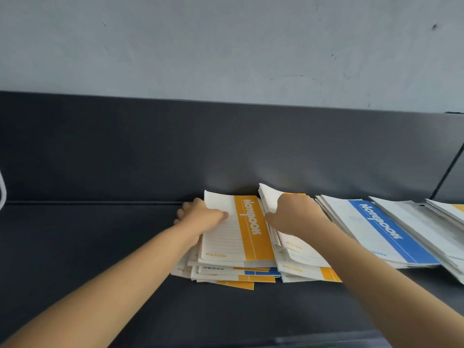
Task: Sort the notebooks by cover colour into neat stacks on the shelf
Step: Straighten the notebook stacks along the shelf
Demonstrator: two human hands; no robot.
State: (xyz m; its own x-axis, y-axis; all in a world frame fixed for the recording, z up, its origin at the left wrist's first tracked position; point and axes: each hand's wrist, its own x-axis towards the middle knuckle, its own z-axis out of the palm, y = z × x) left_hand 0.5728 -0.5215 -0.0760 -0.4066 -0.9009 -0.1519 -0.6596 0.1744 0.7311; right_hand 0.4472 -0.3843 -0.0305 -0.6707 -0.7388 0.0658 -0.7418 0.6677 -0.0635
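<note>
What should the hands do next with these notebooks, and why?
Probably the left hand should lift the top orange notebook across to the orange stack under the right hand, because a blue cover shows lower in that jumbled left pile.

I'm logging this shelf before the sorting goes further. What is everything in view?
left pile: one, untidy, orange covers with a blue one low down, mid-shelf
top notebook: one, white and orange, on the left pile
middle pile: one, orange covers, right of the left pile
blue stack: one, blue and white top, right of the middle pile
grey stack: one, pale top, right of the blue stack
edge stack: one, white with some orange, far right, cut off
shelf: one, dark grey
wall: one, pale grey, above
white object: one, left edge, unclear
left hand: grips the top notebook's left edge
right hand: on the middle pile, fingers hidden
</note>
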